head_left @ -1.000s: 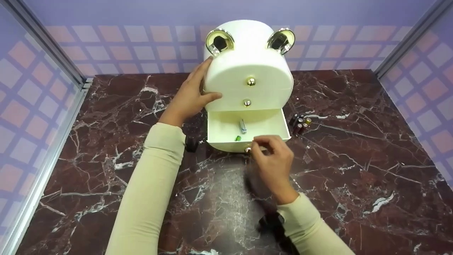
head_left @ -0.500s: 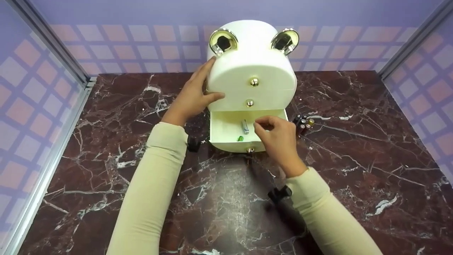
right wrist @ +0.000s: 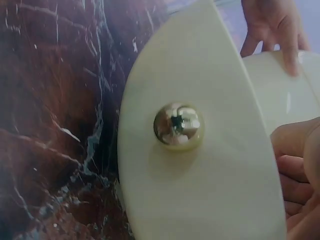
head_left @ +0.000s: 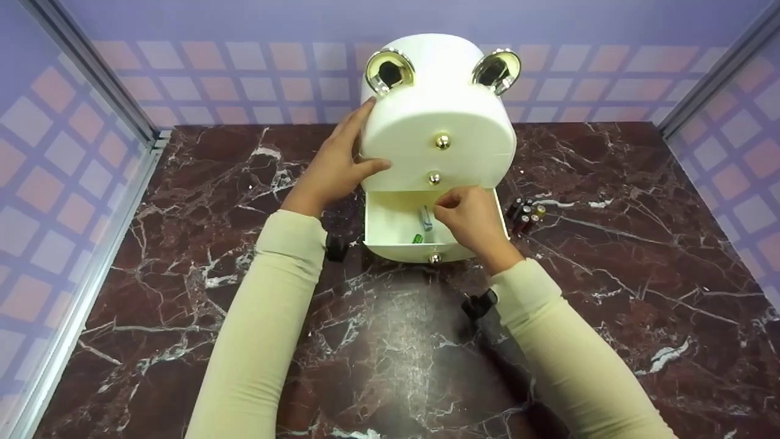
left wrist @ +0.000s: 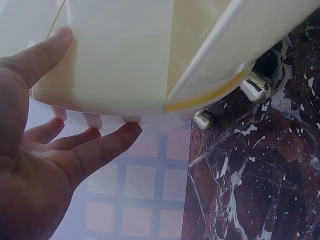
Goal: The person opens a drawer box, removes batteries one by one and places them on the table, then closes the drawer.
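Note:
A white mini drawer cabinet (head_left: 439, 122) with gold-rimmed eye-like rounds on top stands at the back, its bottom drawer (head_left: 396, 235) pulled out. Inside lie a pale blue-and-white battery (head_left: 426, 218) and a small green piece, seemingly another battery (head_left: 417, 238). My left hand (head_left: 335, 161) rests against the cabinet's left side, fingers straight and thumb on the front. Over the drawer's right part is my right hand (head_left: 472, 216), thumb and forefinger together beside the blue-and-white battery; I cannot tell whether they hold anything. In the right wrist view, the drawer front (right wrist: 200, 190) hides its fingertips.
Several batteries (head_left: 528, 213) stand grouped on the dark marbled tabletop (head_left: 390, 341), just right of the drawer. Gold knobs (head_left: 434, 258) stick out from the drawer fronts. Patterned walls (head_left: 256, 67) close in the back and both sides.
My right hand has moved up from the drawer's front edge to over its inside, close to the blue-and-white battery. The left hand stays against the cabinet; the head view has shifted slightly.

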Motion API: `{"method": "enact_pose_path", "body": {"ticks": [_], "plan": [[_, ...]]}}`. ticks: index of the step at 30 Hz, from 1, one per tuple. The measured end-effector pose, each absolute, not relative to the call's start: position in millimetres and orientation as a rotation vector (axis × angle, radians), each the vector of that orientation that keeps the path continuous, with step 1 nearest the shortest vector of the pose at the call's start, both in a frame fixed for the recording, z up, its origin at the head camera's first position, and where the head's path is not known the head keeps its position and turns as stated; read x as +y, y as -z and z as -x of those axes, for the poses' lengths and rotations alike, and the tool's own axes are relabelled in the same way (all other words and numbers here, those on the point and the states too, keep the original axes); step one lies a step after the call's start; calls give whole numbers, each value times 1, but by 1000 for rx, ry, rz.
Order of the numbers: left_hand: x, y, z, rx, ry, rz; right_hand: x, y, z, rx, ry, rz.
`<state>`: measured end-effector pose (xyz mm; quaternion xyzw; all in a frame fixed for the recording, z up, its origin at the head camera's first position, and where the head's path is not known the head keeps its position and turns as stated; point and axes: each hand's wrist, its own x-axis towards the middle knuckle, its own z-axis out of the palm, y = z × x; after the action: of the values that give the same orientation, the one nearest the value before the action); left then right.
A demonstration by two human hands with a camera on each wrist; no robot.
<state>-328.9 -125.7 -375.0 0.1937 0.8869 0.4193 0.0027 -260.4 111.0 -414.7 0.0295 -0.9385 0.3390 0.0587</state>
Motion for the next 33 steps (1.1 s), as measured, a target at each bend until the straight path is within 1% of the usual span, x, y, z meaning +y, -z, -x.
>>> {"method": "enact_pose_path", "body": {"ticks": [5,12,15,25,33], "plan": [[-125,375,330,2780,-1309,-602,111,414,269,-2952,-881,-145],[-126,375,330,2776,-1306,-581,106,415,280,-3039,-776,-356],[-126,375,330,2779,-1306,-589,103,416,284,-3087,-729,-396],[-126,375,329,2791,-1289,-611,94,421,293,-3224,-455,-284],[-127,375,329,2784,-1305,-605,88,424,292,-3144,-138,-507]]}}
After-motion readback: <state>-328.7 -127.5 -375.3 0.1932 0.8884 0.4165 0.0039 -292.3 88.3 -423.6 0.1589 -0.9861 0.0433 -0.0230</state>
